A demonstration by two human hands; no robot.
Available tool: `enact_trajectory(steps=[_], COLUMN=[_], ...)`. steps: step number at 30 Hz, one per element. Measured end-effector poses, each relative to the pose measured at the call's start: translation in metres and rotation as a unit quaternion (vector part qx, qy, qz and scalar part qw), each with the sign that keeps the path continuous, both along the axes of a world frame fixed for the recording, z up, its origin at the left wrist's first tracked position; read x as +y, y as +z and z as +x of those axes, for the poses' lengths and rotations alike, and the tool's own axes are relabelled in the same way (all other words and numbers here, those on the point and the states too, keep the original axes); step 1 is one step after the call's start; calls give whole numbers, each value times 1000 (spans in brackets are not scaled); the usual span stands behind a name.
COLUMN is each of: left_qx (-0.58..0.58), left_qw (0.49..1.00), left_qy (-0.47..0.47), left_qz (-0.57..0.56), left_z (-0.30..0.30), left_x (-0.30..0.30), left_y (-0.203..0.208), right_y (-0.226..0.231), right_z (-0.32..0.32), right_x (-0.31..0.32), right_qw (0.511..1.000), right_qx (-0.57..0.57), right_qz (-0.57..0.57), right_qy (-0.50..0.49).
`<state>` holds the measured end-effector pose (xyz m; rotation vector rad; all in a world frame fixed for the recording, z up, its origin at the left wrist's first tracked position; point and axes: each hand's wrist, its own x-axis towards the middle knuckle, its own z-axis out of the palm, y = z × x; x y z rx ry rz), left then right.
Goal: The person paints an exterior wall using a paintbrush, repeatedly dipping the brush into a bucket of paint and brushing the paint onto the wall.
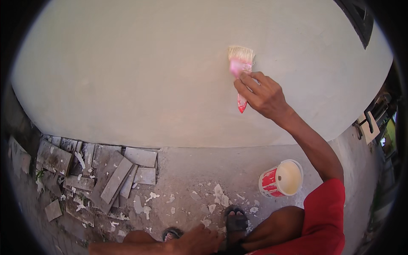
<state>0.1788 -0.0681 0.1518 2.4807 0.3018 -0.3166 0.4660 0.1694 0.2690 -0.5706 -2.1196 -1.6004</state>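
My right hand [265, 95] is closed around a paintbrush [242, 106] with a red, paint-smeared handle. The brush's wide, pale bristles [241, 53] point up against the light grey-beige wall [148, 76]. Pink colour shows near the base of the bristles. On the ground below my right arm stands a white and red paint bucket [269, 182], holding cream-coloured paint [290, 177]. Low in the view, my left hand [199, 240] rests close to my knees, far from the brush. Its fingers bend downward and are mostly hidden, so whether it is closed is unclear.
Broken tiles and flat slabs [117, 178] lie piled along the wall's foot at the left. Paint flakes [220, 196] litter the concrete floor around my sandals [236, 222]. A dark frame [359, 21] juts in at the top right, and mixed items [370, 126] stand at the right edge.
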Motion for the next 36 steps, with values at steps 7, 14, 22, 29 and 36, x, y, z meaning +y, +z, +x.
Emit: enact_trajectory(steps=[7,14,22,29,36], left_qx=[21,12,1,36,1], left_qw=[999,999,1000,999,995], left_qy=[-2,-35,0,-3,-41], left_qz=[40,33,25,13,88], left_z=[6,16,11,15,12], left_x=[-11,3,2,0,3], left_y=[-4,-2,-2,-4,-14], right_y=[-73,39,-71,-71,23], right_z=[3,26,14,13,18], right_x=[-23,-9,-17,-29,-26], right_qw=[943,963,993,933,977], right_qx=[132,237,64,180,191], right_qz=[-303,-115,-94,-311,-68], right_qy=[42,56,-22,8,71])
